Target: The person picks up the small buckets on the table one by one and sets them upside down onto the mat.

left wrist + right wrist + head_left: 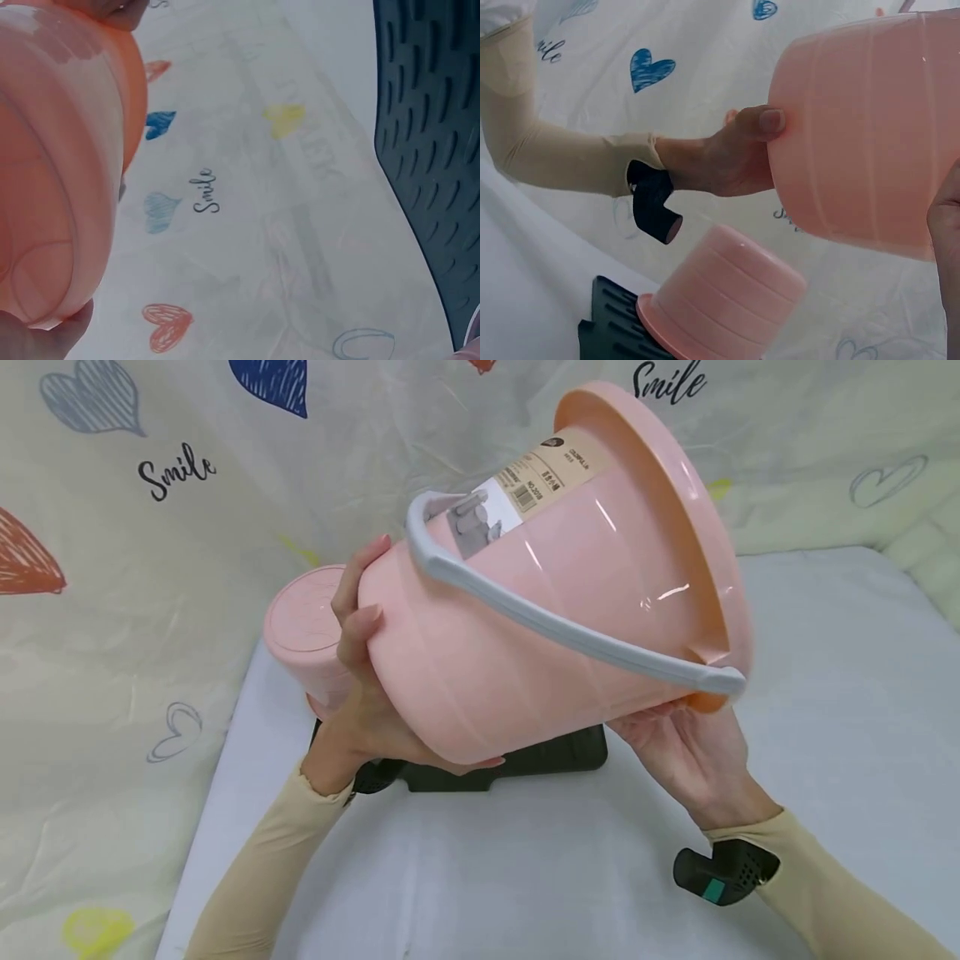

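A large pink bucket (525, 652) is held tilted on its side in the air, its rim to the right. Its grey handle (577, 639) hangs across the near side, and a paper label (555, 472) is wrapped at the upper wall. My left hand (371, 689) grips the base end, fingers spread round the bottom edge. Under the rim, my right hand (693, 752) holds the bucket from below; its fingertips are hidden in the head view. Left of the bucket, a smaller pink pail (303, 622) stands upside down, partly covered by my left hand.
The small pail rests on a dark green ridged board (558, 756), which lies on a white-covered table (540, 868). A pale sheet (187, 635) printed with hearts and "Smile" hangs behind. Black wrist cameras (727, 872) sit on both sleeves.
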`<action>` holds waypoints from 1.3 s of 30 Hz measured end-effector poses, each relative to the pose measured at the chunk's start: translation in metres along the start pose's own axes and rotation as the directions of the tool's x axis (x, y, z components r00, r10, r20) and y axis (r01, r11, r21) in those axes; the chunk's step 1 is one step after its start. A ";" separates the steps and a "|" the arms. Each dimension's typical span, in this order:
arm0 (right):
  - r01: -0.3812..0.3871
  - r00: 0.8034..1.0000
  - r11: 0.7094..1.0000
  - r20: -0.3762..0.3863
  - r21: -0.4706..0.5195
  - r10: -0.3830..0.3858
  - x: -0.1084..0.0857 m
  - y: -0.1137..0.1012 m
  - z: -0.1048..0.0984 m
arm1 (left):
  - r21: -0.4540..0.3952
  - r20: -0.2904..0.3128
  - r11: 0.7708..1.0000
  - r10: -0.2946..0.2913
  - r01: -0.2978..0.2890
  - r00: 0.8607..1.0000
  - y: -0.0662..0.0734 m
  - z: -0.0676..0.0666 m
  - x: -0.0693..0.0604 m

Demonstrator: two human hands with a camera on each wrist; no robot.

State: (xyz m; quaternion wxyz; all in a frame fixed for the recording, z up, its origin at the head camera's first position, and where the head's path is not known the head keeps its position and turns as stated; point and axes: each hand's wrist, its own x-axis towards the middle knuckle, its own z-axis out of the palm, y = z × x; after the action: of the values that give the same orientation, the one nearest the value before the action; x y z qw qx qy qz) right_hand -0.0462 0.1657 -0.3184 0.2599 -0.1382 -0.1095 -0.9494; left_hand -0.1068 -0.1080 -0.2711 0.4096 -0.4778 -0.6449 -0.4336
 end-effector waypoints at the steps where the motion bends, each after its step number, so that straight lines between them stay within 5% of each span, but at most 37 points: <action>1: -0.007 1.000 1.000 0.000 0.002 0.007 0.001 0.000 0.000 | 0.003 -0.004 1.000 -0.008 0.008 1.000 0.001 -0.001 0.000; 11: -0.014 1.000 1.000 -0.004 0.009 0.014 0.005 -0.001 -0.004 | -0.006 -0.026 1.000 0.014 -0.014 1.000 0.004 -0.001 0.006; 17: -0.025 0.995 0.991 -0.095 -0.130 0.013 0.010 0.002 -0.006 | 0.017 0.009 1.000 0.001 -0.001 1.000 0.006 -0.006 0.016; 22: -0.150 0.986 0.949 -0.108 -0.276 0.124 0.005 -0.004 -0.016 | 0.029 0.036 0.999 -0.022 0.021 0.999 0.002 -0.009 0.022; 27: -0.315 0.947 0.870 -0.192 -0.380 0.259 -0.005 -0.010 -0.034 | 0.086 0.058 0.994 -0.079 0.074 0.995 -0.004 -0.014 0.026; 30: -0.390 0.920 0.799 -0.234 -0.458 0.315 -0.009 -0.010 -0.041 | 0.137 0.126 0.981 -0.153 0.135 0.980 -0.004 -0.017 0.026; 34: -0.461 0.887 0.705 -0.277 -0.539 0.369 -0.013 -0.009 -0.042 | 0.241 0.213 0.947 -0.265 0.212 0.940 -0.004 -0.016 0.023; 39: -0.511 0.858 0.663 -0.286 -0.547 0.426 -0.017 -0.009 -0.044 | 0.365 0.245 0.890 -0.374 0.273 0.894 -0.008 -0.014 0.026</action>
State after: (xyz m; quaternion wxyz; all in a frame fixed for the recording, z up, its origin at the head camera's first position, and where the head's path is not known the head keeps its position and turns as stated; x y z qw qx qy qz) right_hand -0.0453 0.1687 -0.3663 0.4441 -0.1739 0.2570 -0.8405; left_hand -0.1182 -0.1161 -0.2436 0.2968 -0.3510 -0.8339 -0.3055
